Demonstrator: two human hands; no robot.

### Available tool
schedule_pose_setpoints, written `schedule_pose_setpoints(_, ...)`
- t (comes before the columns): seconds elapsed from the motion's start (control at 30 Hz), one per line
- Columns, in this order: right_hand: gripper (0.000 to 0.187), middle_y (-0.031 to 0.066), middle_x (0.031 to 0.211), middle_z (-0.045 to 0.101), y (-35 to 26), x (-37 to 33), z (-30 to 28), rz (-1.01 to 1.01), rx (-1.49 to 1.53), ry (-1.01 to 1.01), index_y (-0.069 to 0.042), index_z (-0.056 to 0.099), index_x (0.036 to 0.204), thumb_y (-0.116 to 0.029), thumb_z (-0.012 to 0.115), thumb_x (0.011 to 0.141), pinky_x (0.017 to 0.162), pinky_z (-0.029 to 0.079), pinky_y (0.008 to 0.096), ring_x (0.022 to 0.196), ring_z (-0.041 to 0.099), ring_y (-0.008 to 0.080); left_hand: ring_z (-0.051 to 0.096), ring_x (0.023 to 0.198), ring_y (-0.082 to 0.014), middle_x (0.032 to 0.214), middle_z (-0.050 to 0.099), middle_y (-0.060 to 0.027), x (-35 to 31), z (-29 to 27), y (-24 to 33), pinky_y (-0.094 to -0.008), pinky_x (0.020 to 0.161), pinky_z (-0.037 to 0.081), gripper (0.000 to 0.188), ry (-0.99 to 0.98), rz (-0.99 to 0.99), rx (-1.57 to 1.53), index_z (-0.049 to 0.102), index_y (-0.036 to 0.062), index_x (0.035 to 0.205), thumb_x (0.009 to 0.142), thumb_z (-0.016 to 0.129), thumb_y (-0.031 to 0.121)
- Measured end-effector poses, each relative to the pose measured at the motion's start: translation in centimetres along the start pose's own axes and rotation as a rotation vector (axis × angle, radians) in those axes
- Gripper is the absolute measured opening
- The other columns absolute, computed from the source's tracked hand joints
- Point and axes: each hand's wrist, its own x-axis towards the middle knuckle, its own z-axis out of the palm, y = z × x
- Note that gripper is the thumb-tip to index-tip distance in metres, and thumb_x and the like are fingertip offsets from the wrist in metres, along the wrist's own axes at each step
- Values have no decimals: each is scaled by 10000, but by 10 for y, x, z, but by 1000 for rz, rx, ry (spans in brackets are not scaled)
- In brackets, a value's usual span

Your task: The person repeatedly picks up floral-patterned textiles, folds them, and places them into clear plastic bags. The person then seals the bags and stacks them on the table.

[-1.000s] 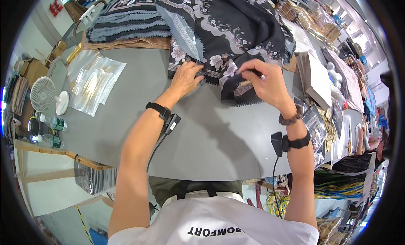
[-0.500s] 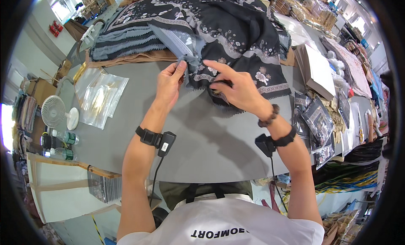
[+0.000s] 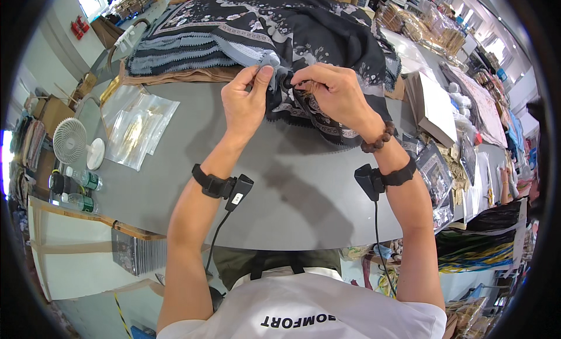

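A black scarf with pale flowers and a patterned border [image 3: 345, 38] is draped over a stack of folded scarves [image 3: 181, 56] with blue-grey zigzag edges. My left hand [image 3: 248, 96] pinches a bunched blue-grey bit of its edge between thumb and fingers. Close beside it, my right hand [image 3: 336, 94] has its fingertips closed on a dark fold of the same scarf. Below both hands, the scarf's near edge hangs in folds over the grey table [image 3: 263, 204]. The exact spot under the right fingertips is partly hidden.
Clear plastic bags [image 3: 137, 129] lie at the left, near a small white fan [image 3: 70, 140] and water bottles [image 3: 82, 202]. On the right are a stack of white card [image 3: 432, 108] and bagged dark scarves [image 3: 429, 169]. Brown paper lies beneath the scarf stack.
Both hands have moved slightly away from me and closer together. My right hand went from spread fingers to a pinch on the scarf, whose near edge has bunched up more.
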Motion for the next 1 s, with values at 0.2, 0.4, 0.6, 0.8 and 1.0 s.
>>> schedule_pose_setpoints(0.2, 302, 94, 907, 736, -16, 10, -30, 162, 222, -168, -2, 710, 1000, 189, 533, 848, 779, 577, 292, 835, 711, 158, 411, 652, -34, 688, 539, 67, 20, 8, 12, -230, 580, 345, 348, 138, -20, -79, 730, -32, 995, 1028, 696, 312)
schedule_pose_setpoints(0.4, 102, 42, 918, 729, -20, 20, -34, 209, 102, -102, 14, 703, 1041, 48, 661, 954, 790, 533, 248, 866, 648, 79, 555, 735, -77, 781, 682, -46, -10, 21, 31, -263, 682, 485, 314, -21, 88, 0, 731, -26, 1016, 983, 754, 285)
schedule_pose_setpoints(0.6, 171, 141, 922, 763, -19, 25, -20, 119, -25, -12, 0, 714, 1072, 26, 704, 903, 724, 560, 295, 815, 750, 198, 566, 676, -88, 741, 683, -73, -20, 31, 27, -263, 669, 500, 243, -40, 31, 78, 749, -20, 1059, 945, 785, 191)
schedule_pose_setpoints(0.8, 383, 99, 958, 778, -34, 26, -45, 80, -162, -20, -66, 729, 1209, 106, 674, 872, 751, 564, 259, 848, 751, 152, 499, 664, -79, 710, 662, -67, -13, 19, 26, -272, 625, 464, 226, 2, -26, 76, 745, -14, 1109, 979, 739, 171)
schedule_pose_setpoints(1.0, 434, 192, 926, 730, -30, 13, -26, 188, -130, -252, -93, 675, 1306, -45, 736, 879, 677, 557, 401, 825, 721, 366, 554, 716, -81, 787, 703, -77, -20, 22, 31, -263, 688, 491, 228, -101, -29, 32, 725, -18, 1158, 1000, 701, 145)
